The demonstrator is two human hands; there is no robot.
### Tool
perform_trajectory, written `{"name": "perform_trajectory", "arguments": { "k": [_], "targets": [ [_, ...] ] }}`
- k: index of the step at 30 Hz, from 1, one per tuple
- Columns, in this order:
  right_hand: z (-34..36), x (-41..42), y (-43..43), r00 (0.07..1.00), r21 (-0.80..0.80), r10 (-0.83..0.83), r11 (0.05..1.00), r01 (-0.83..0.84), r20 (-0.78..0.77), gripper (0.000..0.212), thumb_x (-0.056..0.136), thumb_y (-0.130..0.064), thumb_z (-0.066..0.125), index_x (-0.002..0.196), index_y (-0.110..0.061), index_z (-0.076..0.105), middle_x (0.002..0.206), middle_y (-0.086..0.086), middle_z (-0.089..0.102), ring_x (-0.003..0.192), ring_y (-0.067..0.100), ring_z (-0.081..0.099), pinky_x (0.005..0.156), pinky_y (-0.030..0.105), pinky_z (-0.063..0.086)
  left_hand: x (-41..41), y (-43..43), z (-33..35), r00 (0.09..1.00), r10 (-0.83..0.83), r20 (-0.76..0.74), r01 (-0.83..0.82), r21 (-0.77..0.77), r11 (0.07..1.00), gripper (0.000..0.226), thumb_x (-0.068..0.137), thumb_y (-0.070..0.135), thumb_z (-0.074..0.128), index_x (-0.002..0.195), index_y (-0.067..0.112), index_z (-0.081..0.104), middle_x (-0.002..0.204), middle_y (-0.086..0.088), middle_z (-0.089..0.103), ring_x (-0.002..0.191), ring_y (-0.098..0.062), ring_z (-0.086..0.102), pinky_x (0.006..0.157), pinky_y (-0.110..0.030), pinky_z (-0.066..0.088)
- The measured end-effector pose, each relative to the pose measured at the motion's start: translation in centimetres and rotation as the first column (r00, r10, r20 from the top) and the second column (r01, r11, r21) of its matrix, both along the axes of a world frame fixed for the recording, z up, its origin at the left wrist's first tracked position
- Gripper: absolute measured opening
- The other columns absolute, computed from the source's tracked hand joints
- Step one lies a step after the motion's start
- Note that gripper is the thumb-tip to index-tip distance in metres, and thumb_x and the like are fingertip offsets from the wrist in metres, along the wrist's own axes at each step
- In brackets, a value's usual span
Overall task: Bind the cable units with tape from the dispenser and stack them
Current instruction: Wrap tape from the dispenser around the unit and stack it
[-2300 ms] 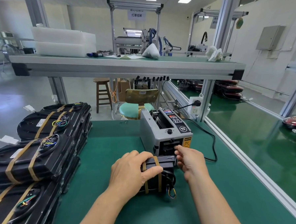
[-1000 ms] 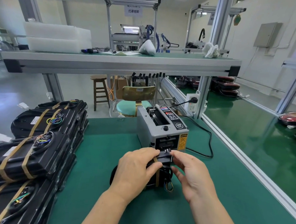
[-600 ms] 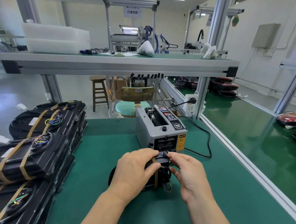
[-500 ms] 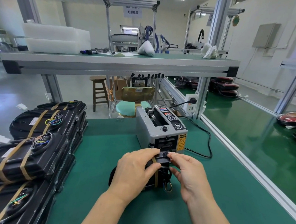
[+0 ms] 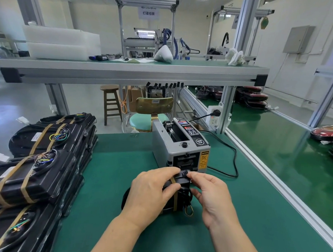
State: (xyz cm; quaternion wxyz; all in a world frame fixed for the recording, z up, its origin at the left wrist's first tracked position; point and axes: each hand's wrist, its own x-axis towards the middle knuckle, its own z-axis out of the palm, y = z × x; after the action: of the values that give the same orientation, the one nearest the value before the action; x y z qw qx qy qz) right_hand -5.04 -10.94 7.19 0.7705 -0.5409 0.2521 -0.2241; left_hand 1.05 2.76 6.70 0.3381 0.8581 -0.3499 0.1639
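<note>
A black cable unit (image 5: pixel 183 186) stands on edge on the green mat, just in front of the grey tape dispenser (image 5: pixel 180 145). A brown tape band runs around it. My left hand (image 5: pixel 150 192) wraps over its top and left side, gripping it. My right hand (image 5: pixel 210 193) pinches the unit's upper right corner with thumb and forefinger, close to the dispenser's outlet slot. Whether a tape strip lies between those fingers is hidden. Stacks of taped cable units (image 5: pixel 30 168) fill the left side of the mat.
The dispenser's black power cord (image 5: pixel 233 160) loops right to a socket on the frame post. An aluminium rail (image 5: pixel 274 189) borders the mat on the right. An overhead shelf (image 5: pixel 126 69) spans the bench. A stool and a green chair stand behind.
My right hand left the dispenser's outlet and came down onto the unit's top right corner. The unit was turned and shifted slightly; my left hand kept its grip.
</note>
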Motion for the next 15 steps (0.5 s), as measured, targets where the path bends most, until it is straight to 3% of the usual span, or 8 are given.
{"name": "perform_trajectory", "arguments": {
  "k": [8, 15],
  "targets": [
    [-0.13, 0.10, -0.02, 1.000, -0.012, -0.012, 1.000, 0.012, -0.005, 0.019, 0.084, -0.003, 0.069, 0.067, -0.010, 0.076, 0.075, 0.005, 0.075, 0.074, 0.012, 0.065, 0.072, 0.030, 0.047, -0.11, -0.02, 0.10, 0.999, -0.035, 0.003, 0.035, -0.021, 0.999, 0.037, 0.082, 0.030, 0.076, 0.116, 0.039, 0.068, 0.110, 0.023, 0.069, 0.098, 0.000, 0.061, 0.086, -0.033, 0.053],
    [-0.16, 0.10, 0.02, 1.000, -0.017, -0.011, 1.000, 0.010, -0.018, 0.016, 0.084, -0.004, 0.069, 0.070, -0.010, 0.076, 0.074, 0.004, 0.075, 0.069, 0.011, 0.064, 0.068, 0.028, 0.047, -0.14, -0.07, 0.33, 0.998, -0.045, 0.051, 0.043, 0.050, 0.998, 0.032, 0.087, 0.033, 0.070, 0.118, 0.039, 0.069, 0.113, 0.020, 0.068, 0.102, -0.007, 0.064, 0.083, -0.036, 0.054]
  ]
}}
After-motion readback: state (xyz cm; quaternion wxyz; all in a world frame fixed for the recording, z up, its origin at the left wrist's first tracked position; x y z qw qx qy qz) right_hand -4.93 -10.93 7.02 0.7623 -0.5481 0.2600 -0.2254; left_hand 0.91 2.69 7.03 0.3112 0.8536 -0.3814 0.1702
